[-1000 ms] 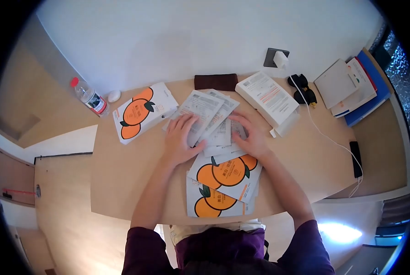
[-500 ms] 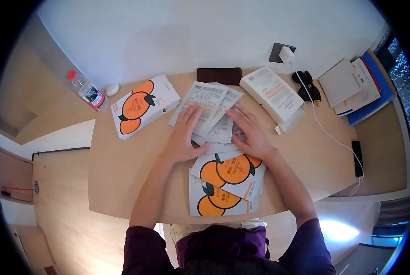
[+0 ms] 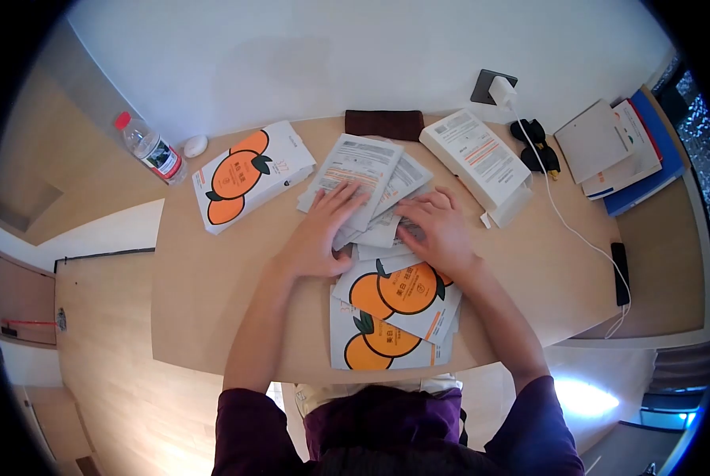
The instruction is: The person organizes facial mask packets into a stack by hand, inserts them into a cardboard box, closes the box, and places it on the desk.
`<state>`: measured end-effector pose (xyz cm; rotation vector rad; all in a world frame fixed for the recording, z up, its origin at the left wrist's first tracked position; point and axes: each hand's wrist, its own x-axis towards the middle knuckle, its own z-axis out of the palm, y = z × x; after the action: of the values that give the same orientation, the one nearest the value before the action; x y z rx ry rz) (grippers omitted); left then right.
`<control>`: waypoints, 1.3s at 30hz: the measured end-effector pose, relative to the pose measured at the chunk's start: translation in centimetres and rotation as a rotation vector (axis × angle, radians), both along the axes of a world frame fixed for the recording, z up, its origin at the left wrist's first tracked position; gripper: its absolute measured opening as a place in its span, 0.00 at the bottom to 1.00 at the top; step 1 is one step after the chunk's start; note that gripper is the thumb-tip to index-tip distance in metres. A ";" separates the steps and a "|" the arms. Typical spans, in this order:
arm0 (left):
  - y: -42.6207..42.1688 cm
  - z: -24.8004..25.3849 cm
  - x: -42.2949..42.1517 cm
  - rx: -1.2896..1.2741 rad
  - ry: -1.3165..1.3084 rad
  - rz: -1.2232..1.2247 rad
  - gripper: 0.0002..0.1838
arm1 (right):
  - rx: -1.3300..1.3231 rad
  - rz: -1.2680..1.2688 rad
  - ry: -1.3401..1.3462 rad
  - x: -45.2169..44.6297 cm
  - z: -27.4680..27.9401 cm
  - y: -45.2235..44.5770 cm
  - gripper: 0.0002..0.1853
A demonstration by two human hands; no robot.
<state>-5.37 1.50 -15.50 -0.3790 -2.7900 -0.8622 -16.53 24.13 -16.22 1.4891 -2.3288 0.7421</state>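
Several flat white sachets (image 3: 360, 163) with grey and orange print lie in an overlapping pile in the middle of the table. My left hand (image 3: 321, 230) rests on the pile's left side, fingers spread and thumb apart. At the right edge of the pile, my right hand (image 3: 438, 230) touches the sachets with bent fingers that are not closed around them. Closer to my body lie more packets with orange-fruit pictures (image 3: 402, 289), front side up and partly overlapping. The sachets under my fingers are partly hidden.
A white box with oranges (image 3: 244, 174) lies left of the pile, near a water bottle (image 3: 153, 151). An open-ended white box (image 3: 478, 159) lies right. Behind are a dark brown case (image 3: 384, 124), sunglasses (image 3: 536, 147) and a charger cable (image 3: 573, 234). Folders (image 3: 648, 151) stand far right.
The sachets in the pile have shifted slightly and overlap differently. My right hand's fingers have bent more at the pile's edge. The whole view has moved a little.
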 end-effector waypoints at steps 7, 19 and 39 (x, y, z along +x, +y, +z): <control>-0.7 -0.5 0.3 0.108 0.011 -0.008 0.43 | -0.159 -0.042 0.203 0.4 0.6 -0.1 0.10; -0.3 -2.0 -0.1 0.378 0.288 0.302 0.16 | -0.450 -0.154 0.204 1.6 2.7 0.4 0.32; 1.3 -0.9 0.3 1.322 0.086 0.195 0.26 | -0.638 0.088 -0.982 -0.5 0.2 0.6 0.30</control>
<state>-5.05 2.76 -16.36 0.0921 -1.5722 -2.1915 -17.07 24.71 -16.06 1.0226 -2.1579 2.3748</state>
